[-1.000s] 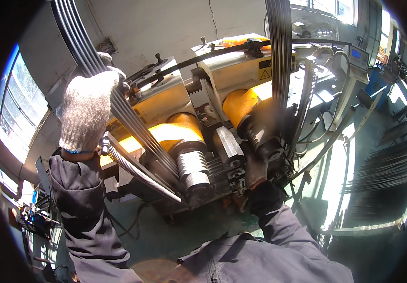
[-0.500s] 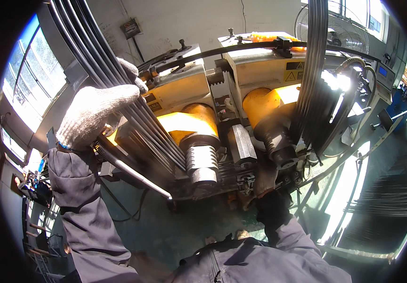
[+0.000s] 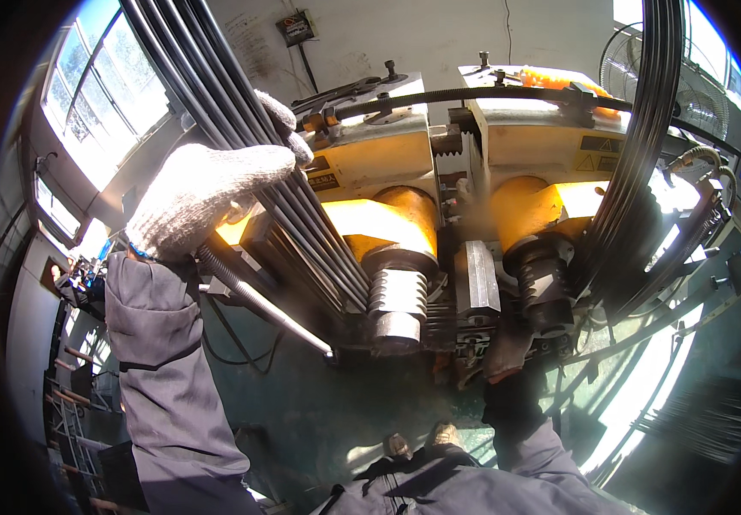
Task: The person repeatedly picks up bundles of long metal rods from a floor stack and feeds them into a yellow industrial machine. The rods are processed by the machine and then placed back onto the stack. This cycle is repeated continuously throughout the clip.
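Observation:
In a pale knitted glove, my left hand is closed around a slanting bundle of dark metal rods at the left of the machine. The rods' lower ends reach down beside a ribbed steel roller on a yellow housing. My right hand, gloved and in shadow, is low at the machine's front, between a grey block and the second ribbed roller. Its fingers are hidden, so what they touch cannot be made out. Another bundle of rods leans on the right side.
A flexible metal hose sticks out below my left hand. Across the machine's top runs a black cable. A rack of thin dark rods is at the lower right, and a fan stands behind. My shoes are on the green floor.
The whole view has shifted, so the machine and both hands appear further right. My left hand keeps its hold on the rods, and my right hand stays low by the rollers.

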`<state>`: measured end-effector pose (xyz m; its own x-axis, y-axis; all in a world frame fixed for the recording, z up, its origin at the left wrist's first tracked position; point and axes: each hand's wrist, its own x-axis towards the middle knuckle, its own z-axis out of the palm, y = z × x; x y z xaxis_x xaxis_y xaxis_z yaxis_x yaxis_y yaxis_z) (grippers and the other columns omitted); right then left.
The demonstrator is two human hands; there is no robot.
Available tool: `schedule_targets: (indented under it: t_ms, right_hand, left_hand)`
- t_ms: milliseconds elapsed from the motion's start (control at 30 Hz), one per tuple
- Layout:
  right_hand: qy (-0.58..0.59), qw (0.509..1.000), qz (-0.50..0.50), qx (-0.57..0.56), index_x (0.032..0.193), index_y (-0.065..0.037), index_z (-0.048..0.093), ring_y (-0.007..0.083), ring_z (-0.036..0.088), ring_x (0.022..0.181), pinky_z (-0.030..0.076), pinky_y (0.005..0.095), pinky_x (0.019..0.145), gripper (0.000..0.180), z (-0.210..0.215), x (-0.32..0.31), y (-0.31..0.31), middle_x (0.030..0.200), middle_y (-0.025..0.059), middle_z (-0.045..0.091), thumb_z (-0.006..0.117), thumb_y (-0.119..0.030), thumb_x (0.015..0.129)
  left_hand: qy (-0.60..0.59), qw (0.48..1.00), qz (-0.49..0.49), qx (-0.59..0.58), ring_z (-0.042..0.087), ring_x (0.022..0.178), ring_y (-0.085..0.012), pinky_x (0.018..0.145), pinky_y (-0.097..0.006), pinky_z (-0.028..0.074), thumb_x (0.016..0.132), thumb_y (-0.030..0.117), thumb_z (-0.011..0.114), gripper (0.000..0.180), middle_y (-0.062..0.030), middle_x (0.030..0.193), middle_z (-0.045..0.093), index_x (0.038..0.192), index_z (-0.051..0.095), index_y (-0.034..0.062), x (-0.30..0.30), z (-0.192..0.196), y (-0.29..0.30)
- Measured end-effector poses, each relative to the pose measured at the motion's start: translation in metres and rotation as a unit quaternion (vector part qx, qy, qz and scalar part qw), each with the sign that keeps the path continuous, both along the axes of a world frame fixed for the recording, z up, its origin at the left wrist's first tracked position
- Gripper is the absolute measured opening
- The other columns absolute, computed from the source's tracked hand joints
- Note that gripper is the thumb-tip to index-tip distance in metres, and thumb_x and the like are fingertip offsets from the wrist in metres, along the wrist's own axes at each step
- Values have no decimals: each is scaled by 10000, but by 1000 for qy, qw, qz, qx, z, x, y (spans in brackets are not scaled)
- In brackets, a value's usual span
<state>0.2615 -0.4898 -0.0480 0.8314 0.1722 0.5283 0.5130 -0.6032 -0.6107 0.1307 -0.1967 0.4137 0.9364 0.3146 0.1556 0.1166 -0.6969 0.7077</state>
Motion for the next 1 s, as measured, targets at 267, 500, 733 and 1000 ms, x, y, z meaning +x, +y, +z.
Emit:
schedule_targets:
  t_ms: [267, 500, 733, 1000]
  right_hand:
    - [187, 914, 37, 357, 1384, 25, 738, 257, 736, 1209, 591, 409, 1039, 325, 13, -1, 18, 1337, 136, 777, 581, -166, 1172]
    - [148, 911, 50, 382, 1360, 6, 748, 257, 768, 1064, 613, 380, 932, 327, 38, -9, 11, 1187, 113, 793, 632, -217, 1150]
    - [239, 844, 48, 478, 1250, 9, 790, 245, 764, 940, 619, 377, 859, 429, 74, -34, 25, 1081, 130, 796, 572, -352, 1172]
    - [219, 840, 176, 465, 1244, 38, 773, 263, 740, 872, 624, 407, 811, 435, 86, -160, 2, 1048, 137, 794, 592, -352, 1179]
  left_hand:
    - [-60, 991, -61, -107, 782, 1187, -218, 1071, -373, 631, 1010, 113, 839, 368, -113, 1250, 812, 1347, 709, 38, 2, -1, 1]
    - [-67, 994, -68, -60, 791, 1114, -197, 938, -327, 665, 1051, 91, 780, 351, -117, 1213, 816, 1378, 667, 37, 3, -1, 1]
    - [-181, 876, -164, 415, 778, 884, -216, 776, -356, 621, 1038, 198, 754, 177, -86, 1018, 793, 1188, 772, 105, -36, -14, 8]
    - [-368, 894, -4, -254, 725, 960, -126, 852, -319, 620, 1018, 20, 780, 176, -51, 978, 738, 1181, 716, 34, -261, -92, -83]
